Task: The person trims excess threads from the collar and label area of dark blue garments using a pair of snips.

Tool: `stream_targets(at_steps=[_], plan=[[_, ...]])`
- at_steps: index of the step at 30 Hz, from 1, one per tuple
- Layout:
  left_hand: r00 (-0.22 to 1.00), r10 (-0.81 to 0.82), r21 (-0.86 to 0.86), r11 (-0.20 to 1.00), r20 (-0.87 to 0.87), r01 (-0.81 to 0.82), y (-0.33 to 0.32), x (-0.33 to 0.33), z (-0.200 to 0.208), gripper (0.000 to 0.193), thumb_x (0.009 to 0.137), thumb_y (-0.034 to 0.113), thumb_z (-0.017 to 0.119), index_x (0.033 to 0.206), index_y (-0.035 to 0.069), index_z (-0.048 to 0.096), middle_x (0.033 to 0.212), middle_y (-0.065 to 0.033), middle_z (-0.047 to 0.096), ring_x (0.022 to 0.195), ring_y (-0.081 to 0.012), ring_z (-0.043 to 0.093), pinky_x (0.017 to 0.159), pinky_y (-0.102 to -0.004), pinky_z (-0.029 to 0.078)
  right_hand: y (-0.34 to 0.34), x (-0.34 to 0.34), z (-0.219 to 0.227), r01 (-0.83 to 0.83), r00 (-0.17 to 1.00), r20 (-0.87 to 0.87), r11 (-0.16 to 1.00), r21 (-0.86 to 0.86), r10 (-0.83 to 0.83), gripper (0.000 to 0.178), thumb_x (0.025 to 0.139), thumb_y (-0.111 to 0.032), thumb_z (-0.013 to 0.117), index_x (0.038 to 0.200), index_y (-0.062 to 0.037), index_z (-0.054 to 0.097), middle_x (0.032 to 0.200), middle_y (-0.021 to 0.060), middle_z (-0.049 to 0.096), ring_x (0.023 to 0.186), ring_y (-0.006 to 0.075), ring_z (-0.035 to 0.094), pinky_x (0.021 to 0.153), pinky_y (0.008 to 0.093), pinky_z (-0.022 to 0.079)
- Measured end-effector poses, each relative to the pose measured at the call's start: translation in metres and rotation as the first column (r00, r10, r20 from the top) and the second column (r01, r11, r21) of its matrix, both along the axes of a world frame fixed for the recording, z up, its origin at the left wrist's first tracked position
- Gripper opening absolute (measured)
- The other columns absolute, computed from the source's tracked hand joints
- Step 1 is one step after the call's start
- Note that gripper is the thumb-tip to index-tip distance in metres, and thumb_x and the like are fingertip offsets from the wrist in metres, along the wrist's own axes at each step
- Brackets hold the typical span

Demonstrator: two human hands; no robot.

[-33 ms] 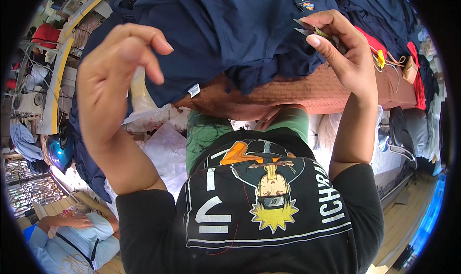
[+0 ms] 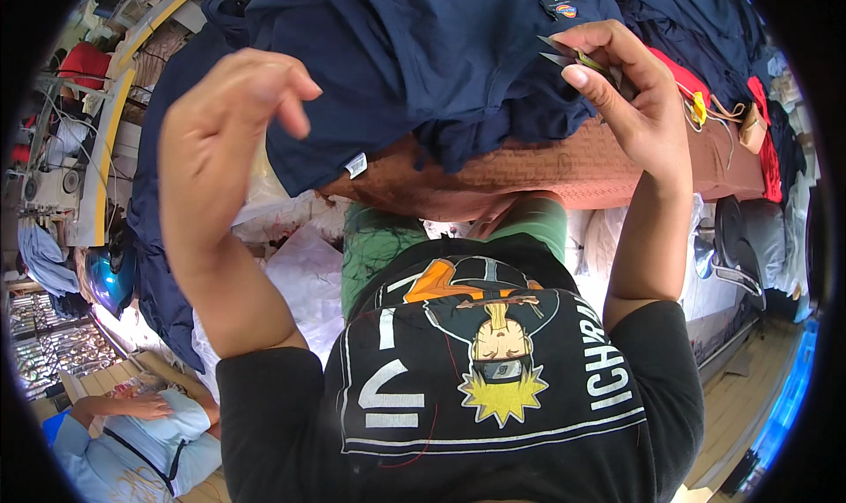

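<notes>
My right hand [image 2: 639,93] is raised over the far right of the cloth, closed round a pair of thread snips [image 2: 583,59]. The snips' two dark pointed blades stand apart and face left. My left hand [image 2: 220,129], slightly blurred, hovers above the left part of a navy garment [image 2: 379,54]. Its fingers are bent and apart, and nothing shows between them. The garment lies spread and rumpled in front of me, with a small dark label [image 2: 560,10] near its far right and a white tag [image 2: 356,166] at its near edge.
The garment lies on a brown-covered surface [image 2: 529,164]. More navy cloth [image 2: 696,27] and a red strip [image 2: 765,142] are at the right. Yellow-edged tables and a sewing machine [image 2: 55,186] stand at the left. Another person [image 2: 145,441] is at the lower left.
My left hand has shifted slightly to the right, its fingertips closer together. The right hand with the thread snips has hardly moved.
</notes>
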State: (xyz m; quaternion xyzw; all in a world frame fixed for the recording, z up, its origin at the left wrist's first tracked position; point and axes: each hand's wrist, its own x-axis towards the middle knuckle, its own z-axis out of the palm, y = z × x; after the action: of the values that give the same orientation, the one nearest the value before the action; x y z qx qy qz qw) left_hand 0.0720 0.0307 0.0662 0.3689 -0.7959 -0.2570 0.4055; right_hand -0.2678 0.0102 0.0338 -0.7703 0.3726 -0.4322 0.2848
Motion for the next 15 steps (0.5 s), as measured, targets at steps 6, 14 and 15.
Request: stream_targets(at_steps=[6,14,15], plan=[[0.956,0.249,0.028,0.966,0.155,-0.256,-0.012,-0.044,-0.092,0.029,0.081,0.024,0.075,0.100,0.003,0.068,0.097,-0.0063,0.066,0.083,-0.0190,0.062,0.073,-0.0296,0.050,0.003,0.008,-0.010,-0.016,0.996,0.088,1.000,0.007,0.015,0.021,0.088,-0.008,0.069,0.106,-0.0002,0.062,0.092,0.0007,0.063,0.083,0.0050,0.056,0.074,0.0209,0.045],[0.938,0.152,0.194,0.976,-0.311,-0.094,-0.032,-0.070,-0.079,0.019,0.087,0.017,0.072,0.094,0.000,0.069,0.088,-0.0064,0.070,0.082,-0.0116,0.064,0.075,-0.0247,0.048,0.005,0.047,-0.029,0.140,0.965,-0.185,0.960,-0.243,-0.188,0.031,0.072,-0.016,0.082,0.098,-0.0043,0.069,0.078,0.0051,0.055,0.068,0.0190,0.054,0.065,0.0304,0.047],[0.922,0.118,0.267,0.964,-0.368,-0.017,-0.033,-0.071,-0.069,0.019,0.088,0.017,0.071,0.095,-0.001,0.069,0.088,-0.0053,0.070,0.081,-0.0093,0.063,0.075,-0.0233,0.048,0.001,0.047,-0.031,0.169,0.969,-0.138,0.956,-0.240,-0.206,0.026,0.074,-0.016,0.081,0.093,-0.0029,0.069,0.076,0.0047,0.054,0.066,0.0172,0.053,0.063,0.0298,0.046]])
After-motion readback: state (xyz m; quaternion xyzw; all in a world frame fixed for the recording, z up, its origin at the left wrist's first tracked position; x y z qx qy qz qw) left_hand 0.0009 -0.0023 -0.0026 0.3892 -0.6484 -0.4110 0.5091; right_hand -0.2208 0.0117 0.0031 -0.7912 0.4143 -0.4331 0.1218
